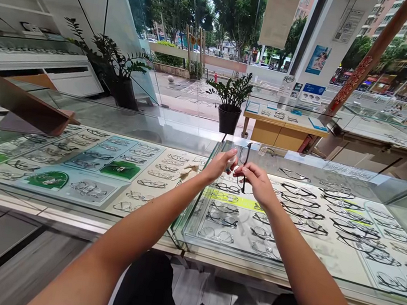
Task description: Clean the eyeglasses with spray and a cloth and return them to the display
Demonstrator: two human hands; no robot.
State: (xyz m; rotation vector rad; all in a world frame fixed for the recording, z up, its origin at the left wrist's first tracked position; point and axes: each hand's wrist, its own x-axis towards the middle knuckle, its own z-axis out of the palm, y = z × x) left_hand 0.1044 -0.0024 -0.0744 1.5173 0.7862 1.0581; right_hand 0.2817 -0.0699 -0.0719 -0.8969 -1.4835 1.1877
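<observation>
Above the glass counter, my right hand (258,181) pinches a pair of dark-framed eyeglasses (247,153), held upright and seen nearly edge-on. Close beside it on the left, my left hand (221,164) is closed around a small white object (231,162), mostly covered by the fingers; its kind cannot be made out. The two hands almost meet. A crumpled beige cloth (188,171) lies on the glass to the left of my left forearm.
Rows of eyeglasses (298,191) fill the right glass showcase (194,244). More frames lie in the left showcase (133,223), with blue and green display cards. A slanted brown panel (24,102) stands at the left. Potted plants (228,118) stand beyond the counter.
</observation>
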